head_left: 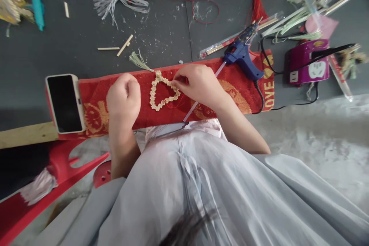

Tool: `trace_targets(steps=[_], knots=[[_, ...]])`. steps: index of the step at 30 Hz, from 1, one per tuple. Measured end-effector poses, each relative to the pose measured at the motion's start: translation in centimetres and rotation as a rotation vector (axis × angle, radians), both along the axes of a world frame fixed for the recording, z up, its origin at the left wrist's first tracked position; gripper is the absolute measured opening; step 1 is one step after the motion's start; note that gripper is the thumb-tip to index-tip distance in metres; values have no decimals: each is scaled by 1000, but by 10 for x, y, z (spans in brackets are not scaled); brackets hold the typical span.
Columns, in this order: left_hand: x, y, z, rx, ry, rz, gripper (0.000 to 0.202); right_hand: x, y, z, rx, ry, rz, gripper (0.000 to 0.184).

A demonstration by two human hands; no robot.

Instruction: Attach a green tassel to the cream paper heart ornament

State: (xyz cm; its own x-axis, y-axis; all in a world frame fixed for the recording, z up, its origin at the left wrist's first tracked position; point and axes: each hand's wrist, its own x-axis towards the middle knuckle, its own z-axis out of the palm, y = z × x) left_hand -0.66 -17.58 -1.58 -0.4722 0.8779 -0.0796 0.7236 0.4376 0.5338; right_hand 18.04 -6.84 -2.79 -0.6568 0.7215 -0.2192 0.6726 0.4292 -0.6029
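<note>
Dark grey counter; red towel laid along its near edge. Centre of towel: one cream beaded loop, roughly triangular, pale green tassel at its far tip. Left hand: near the loop, apart from it; grip curled into a fist, contents, if any, cannot be told. Right hand: at the loop's right side; grip closed to a pinch, thumb and fingertips on the beads. Towel's left end: one phone. Right end: one blue glue gun, partly on the towel. Beyond: short sticks, white tassel, red tassel.
</note>
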Motion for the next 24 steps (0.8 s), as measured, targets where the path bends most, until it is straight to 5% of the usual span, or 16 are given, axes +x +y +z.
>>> trace_targets(steps=[3,9,17,24], knots=[[-1,-4,0,-21,-7,87,21,-6,1,-4,-44,10,-23,19],[-6,-16,-2,-11,11,49,18,-11,4,-8,-107,51,-82,15],[-15,-27,-14,38,33,32,16,-16,1,-9,-11,57,-139,17],[-15,-31,-16,0,22,40,14,-17,3,-20,70,233,44,19]])
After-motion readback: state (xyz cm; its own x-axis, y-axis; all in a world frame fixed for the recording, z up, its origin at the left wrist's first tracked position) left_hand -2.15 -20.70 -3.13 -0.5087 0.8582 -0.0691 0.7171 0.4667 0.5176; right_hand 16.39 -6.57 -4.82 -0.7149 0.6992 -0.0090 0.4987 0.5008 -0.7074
